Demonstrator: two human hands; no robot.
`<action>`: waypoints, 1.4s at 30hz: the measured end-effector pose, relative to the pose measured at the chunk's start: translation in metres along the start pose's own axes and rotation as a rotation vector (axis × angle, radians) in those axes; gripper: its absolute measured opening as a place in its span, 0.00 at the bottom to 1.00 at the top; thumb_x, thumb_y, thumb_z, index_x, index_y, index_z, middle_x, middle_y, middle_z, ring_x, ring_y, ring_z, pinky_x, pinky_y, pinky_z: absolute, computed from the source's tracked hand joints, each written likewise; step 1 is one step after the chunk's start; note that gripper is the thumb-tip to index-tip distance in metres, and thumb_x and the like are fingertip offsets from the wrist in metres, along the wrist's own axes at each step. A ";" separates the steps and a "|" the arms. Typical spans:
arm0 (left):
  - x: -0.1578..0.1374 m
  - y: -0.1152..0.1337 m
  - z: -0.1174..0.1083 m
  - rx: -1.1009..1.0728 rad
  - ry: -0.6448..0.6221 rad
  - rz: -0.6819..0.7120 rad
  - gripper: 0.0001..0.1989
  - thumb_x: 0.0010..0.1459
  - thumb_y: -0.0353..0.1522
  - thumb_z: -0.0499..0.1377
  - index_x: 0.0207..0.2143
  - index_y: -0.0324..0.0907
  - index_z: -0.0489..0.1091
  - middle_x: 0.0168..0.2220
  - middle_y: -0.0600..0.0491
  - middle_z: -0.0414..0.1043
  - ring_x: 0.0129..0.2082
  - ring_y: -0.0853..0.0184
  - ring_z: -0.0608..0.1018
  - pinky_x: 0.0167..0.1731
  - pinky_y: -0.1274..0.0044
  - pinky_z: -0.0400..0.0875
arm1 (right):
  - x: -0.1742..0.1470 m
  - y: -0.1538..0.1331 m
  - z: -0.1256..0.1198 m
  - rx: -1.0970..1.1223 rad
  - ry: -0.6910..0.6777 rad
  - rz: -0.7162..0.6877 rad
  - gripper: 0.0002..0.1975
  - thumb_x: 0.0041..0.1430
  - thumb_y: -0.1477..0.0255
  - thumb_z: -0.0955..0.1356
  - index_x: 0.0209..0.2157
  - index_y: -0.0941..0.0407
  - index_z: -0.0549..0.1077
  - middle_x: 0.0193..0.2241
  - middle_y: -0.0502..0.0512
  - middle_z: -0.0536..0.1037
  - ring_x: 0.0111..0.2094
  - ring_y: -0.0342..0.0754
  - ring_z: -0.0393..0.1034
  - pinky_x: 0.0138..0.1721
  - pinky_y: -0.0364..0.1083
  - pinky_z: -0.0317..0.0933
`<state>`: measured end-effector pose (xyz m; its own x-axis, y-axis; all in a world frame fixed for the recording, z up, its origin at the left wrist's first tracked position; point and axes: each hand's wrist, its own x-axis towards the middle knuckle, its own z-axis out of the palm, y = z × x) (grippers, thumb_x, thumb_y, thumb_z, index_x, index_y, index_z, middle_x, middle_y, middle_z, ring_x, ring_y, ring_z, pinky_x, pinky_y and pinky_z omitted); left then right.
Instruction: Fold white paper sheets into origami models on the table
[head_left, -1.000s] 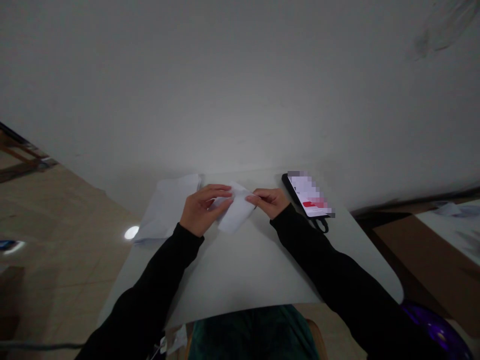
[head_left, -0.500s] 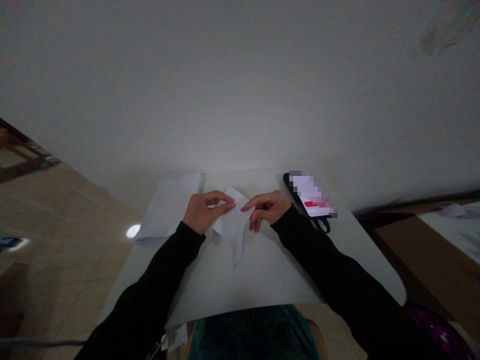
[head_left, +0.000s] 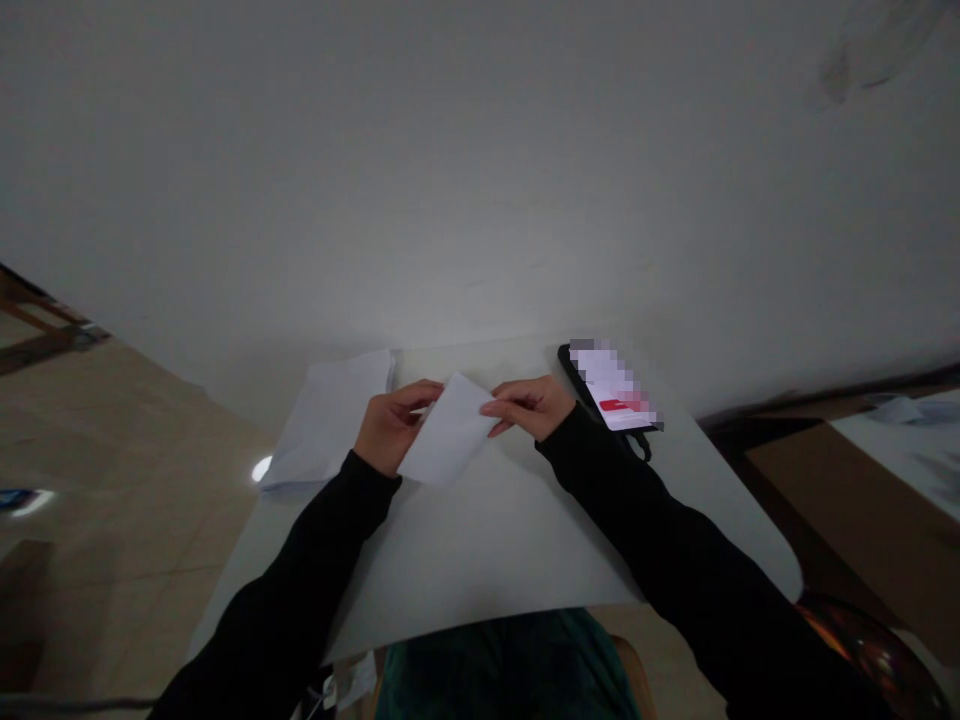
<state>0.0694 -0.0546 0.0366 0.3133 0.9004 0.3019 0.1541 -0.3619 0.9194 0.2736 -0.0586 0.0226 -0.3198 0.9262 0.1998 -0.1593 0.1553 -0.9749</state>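
A piece of white paper (head_left: 448, 435), which now looks like a flat four-sided shape, is held tilted above the table between my two hands. My left hand (head_left: 391, 425) grips its left edge, with the fingertips partly hidden behind the sheet. On the other side, my right hand (head_left: 534, 405) pinches the right corner between thumb and fingers. Just left of my left hand lies a stack of white paper (head_left: 326, 415). To the right of my right hand is a phone (head_left: 619, 392) with a lit, partly blurred screen.
The white table (head_left: 487, 570) stands against a grey wall (head_left: 465, 180). A black loop (head_left: 641, 445) sticks out by the phone's near end. At the right are a brown board (head_left: 832, 500) and more white sheets (head_left: 915, 440). Tiled floor (head_left: 165, 480) shows at left.
The paper's pointed lower flap no longer hangs down; the sheet now shows a flat, smooth face turned toward me. My right thumb has moved onto its front at the right corner.
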 end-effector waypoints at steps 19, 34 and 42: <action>-0.010 0.011 0.026 0.072 0.303 0.072 0.04 0.42 0.31 0.67 0.22 0.41 0.75 0.26 0.53 0.77 0.25 0.69 0.77 0.28 0.78 0.74 | -0.005 -0.006 0.016 -0.222 0.368 -0.269 0.09 0.48 0.65 0.71 0.22 0.57 0.76 0.21 0.51 0.76 0.21 0.40 0.66 0.22 0.42 0.60; -0.017 0.015 0.036 0.214 0.543 0.117 0.07 0.41 0.32 0.67 0.27 0.41 0.76 0.25 0.55 0.77 0.24 0.70 0.78 0.28 0.80 0.76 | -0.014 -0.022 0.019 -0.569 0.413 -0.584 0.11 0.55 0.67 0.67 0.22 0.56 0.72 0.21 0.50 0.75 0.22 0.40 0.67 0.26 0.41 0.63; -0.022 0.018 0.036 0.399 0.564 0.229 0.03 0.44 0.32 0.66 0.25 0.44 0.77 0.23 0.56 0.77 0.21 0.71 0.77 0.21 0.81 0.73 | -0.017 -0.025 0.022 -0.619 0.456 -0.667 0.09 0.56 0.70 0.67 0.22 0.56 0.70 0.21 0.51 0.74 0.22 0.40 0.66 0.25 0.42 0.62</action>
<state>0.0991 -0.0894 0.0371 -0.1359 0.7396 0.6591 0.5062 -0.5201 0.6880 0.2625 -0.0862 0.0460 0.0650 0.6084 0.7910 0.3778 0.7186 -0.5838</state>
